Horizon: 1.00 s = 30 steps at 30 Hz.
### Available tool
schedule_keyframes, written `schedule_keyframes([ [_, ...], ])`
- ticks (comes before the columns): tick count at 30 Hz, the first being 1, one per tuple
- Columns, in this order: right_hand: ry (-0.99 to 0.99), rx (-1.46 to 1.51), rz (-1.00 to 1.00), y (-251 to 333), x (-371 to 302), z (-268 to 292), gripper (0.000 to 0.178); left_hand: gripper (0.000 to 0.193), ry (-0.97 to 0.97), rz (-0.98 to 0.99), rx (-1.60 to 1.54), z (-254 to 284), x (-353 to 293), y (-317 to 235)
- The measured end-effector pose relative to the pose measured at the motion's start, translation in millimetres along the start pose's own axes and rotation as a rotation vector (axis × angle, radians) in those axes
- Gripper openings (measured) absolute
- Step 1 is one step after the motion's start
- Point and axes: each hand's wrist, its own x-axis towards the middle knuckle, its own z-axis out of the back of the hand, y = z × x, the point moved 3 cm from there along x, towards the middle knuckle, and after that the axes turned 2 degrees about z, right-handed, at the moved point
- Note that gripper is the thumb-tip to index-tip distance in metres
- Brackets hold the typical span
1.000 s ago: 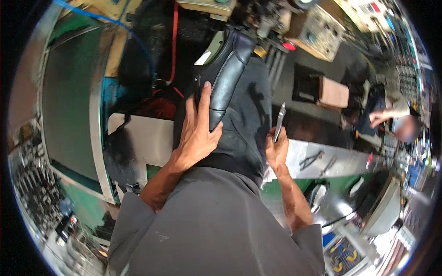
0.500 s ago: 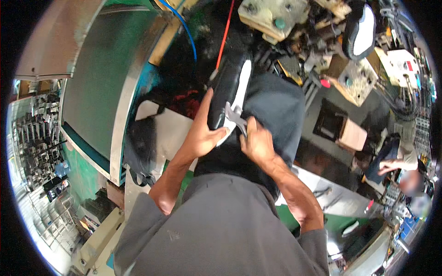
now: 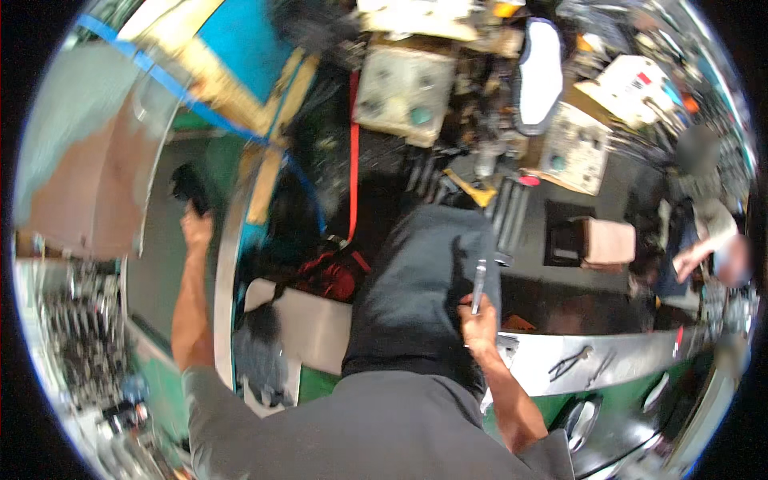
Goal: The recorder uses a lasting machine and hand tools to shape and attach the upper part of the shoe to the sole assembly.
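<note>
Pointing up toward twelve o'clock, the left arm is long and almost straight on the nine o'clock side. The left hand (image 3: 196, 228) is over a flat green-grey top (image 3: 152, 304). One dark shoe (image 3: 188, 186) is right at its fingertips, on their twelve o'clock side. It is blurry, so I cannot tell how tight or how open those fingers are.

The right arm comes up from five o'clock, with its elbow bent. The right hand (image 3: 480, 324) is near one dark trouser leg (image 3: 424, 272). Its fingers are curled closed around one silver tool (image 3: 479, 286), and the tool sticks up toward twelve o'clock.

At four o'clock, two tools lie on a shiny bench (image 3: 536, 352): one pair of black pincers (image 3: 570, 362) and one thin tool (image 3: 600, 370) just beside it. One shoe with a white bottom (image 3: 541, 76) is up between one and two o'clock. One pink block (image 3: 608, 242) sits at three o'clock, and one yellow tool (image 3: 472, 188) is near one o'clock.
</note>
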Motion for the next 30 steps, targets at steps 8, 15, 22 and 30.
schedule_keyframes([
  [8, 0.096, 0.694, -0.451, 1.6, 9.5, 2.2, 0.013, 0.033, 0.685, -0.082, -0.654, -132.3, -3.4, -148.4],
  [15, 0.095, 0.874, -0.347, -16.0, 12.6, 30.3, 0.031, 0.052, 0.953, -0.274, -1.1, -131.3, -83.4, -592.7],
  [22, -0.023, 0.522, -0.131, -2.8, -7.6, 91.4, 0.044, 0.066, 1.285, -0.127, -1.342, -158.7, -98.9, -772.3],
  [30, -0.203, 0.162, -0.096, -2.1, -56.5, 134.0, 0.038, 0.098, 0.921, -0.608, -1.324, -79.6, -156.9, -736.8],
])
